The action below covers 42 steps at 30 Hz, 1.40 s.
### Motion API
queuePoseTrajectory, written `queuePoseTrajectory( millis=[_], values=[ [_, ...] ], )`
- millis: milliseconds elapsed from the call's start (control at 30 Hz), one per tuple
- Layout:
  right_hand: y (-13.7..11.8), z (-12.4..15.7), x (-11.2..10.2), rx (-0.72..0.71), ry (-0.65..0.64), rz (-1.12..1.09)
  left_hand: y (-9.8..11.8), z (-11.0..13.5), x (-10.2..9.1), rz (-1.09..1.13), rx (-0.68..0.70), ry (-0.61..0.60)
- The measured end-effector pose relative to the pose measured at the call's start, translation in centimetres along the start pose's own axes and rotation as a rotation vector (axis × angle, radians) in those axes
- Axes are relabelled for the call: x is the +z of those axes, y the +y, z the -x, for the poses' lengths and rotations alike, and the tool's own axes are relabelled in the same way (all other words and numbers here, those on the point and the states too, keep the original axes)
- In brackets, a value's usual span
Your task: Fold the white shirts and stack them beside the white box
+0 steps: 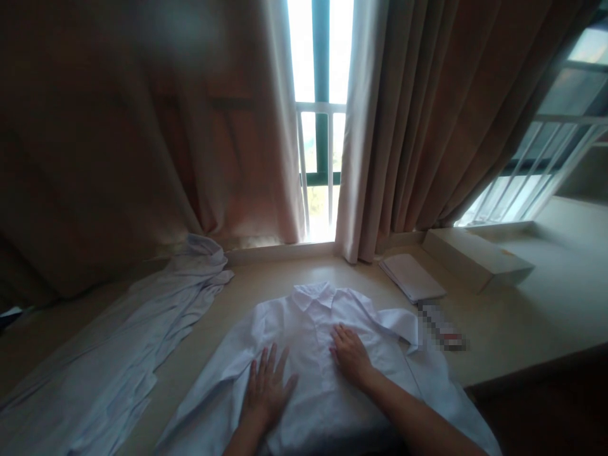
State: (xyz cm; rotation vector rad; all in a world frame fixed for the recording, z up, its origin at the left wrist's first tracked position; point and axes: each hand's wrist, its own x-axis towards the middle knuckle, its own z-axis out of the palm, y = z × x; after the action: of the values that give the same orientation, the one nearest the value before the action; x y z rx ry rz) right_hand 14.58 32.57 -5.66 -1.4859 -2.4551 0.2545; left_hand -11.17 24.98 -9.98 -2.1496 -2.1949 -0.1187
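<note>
A white collared shirt (308,367) lies spread face up, its collar pointing toward the window. Flat on the left side of its front rests my left hand (266,389), fingers spread. My right hand (349,354) lies on the chest right of the button line, with its fingers stretched out over the cloth. Neither hand grips anything. One sleeve runs down to the left; the cuff of the other (401,323) is folded up on the right. The shirt's lower hem is partly hidden by my arms and the frame edge.
Several white garments (142,335) lie in a long pile at left. At right are a folded white cloth (412,277), a pale box (475,256) and a small blurred-out item (441,326). Brown curtains (403,126) hang behind the pale tabletop (517,323), whose edge drops off at right.
</note>
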Motion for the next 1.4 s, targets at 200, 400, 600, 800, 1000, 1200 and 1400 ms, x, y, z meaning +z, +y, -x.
queuePoseTrajectory(
  millis=[200,400,600,800,1000,1200,1400],
  values=[
    [-3.6,-5.4,2.4,0.056,-0.127,-0.067,-0.3,0.1,0.1,0.011,0.003,0.023],
    [-3.7,-5.4,3.5,0.09,-0.125,-0.06,-0.2,-0.1,0.4,0.02,0.017,0.036],
    [-4.1,-5.1,2.4,0.148,-0.133,-0.072,0.0,-0.4,0.4,0.021,0.0,0.03],
    [-4.2,-4.9,2.0,0.159,-0.14,-0.079,0.2,-0.6,0.3,0.002,-0.032,0.037],
    [-4.0,-5.0,2.3,0.15,-0.125,-0.083,0.6,-0.5,-0.1,-0.014,-0.113,0.028],
    [-4.0,-4.8,2.2,0.146,-0.111,-0.101,0.6,-0.4,-0.1,-0.033,-0.118,0.024],
    [-3.9,-4.9,2.5,0.136,-0.109,-0.087,0.6,-0.3,0.2,-0.048,-0.109,0.026]
  ],
)
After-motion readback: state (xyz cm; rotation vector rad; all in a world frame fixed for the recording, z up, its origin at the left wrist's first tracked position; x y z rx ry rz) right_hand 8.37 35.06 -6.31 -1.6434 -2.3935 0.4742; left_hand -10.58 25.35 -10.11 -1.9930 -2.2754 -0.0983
